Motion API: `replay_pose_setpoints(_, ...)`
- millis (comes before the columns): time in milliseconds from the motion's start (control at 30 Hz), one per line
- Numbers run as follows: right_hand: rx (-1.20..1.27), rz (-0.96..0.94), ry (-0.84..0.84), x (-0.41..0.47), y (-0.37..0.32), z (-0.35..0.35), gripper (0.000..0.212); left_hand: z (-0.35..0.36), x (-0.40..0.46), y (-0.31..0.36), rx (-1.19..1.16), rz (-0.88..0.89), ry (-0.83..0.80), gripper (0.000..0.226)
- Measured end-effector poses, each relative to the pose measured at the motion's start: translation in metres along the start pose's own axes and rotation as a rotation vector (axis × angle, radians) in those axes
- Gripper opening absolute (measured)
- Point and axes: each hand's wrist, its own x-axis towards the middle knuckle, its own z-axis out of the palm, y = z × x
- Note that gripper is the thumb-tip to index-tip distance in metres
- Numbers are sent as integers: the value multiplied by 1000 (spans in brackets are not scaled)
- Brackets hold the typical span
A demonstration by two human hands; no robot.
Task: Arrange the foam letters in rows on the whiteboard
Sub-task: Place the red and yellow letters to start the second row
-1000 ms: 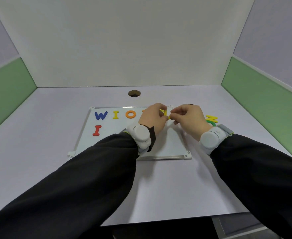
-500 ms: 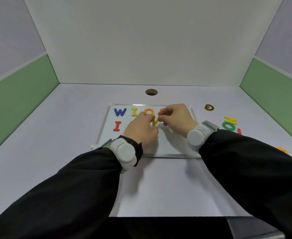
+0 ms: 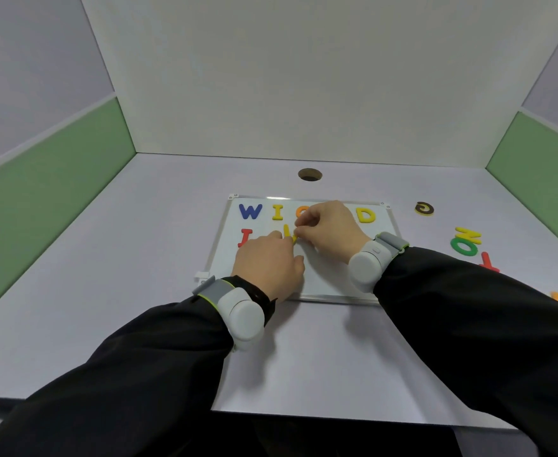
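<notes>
Both hands pinch yellow letter: left hand [image 3: 268,263] on lower edge, right hand [image 3: 328,231] on upper. Letter [image 3: 289,233] has moved from top-right of whiteboard [image 3: 323,282] down to second row, just right of red I [image 3: 245,238]. Judgement: placement in progress, second row gaining second piece. Letter: small, flat, yellow foam, mostly hidden by fingers; identity unclear. Top row reads blue W [image 3: 250,211], yellow I [image 3: 278,212], partly covered orange letter, yellow D [image 3: 366,215]. Loose letters on table at right, off board.
</notes>
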Motion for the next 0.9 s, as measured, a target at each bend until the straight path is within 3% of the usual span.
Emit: replay_pose_setpoints(900,-67,-52,-26,10,-5,23,19,7,-9,-8,71,-78,22,38)
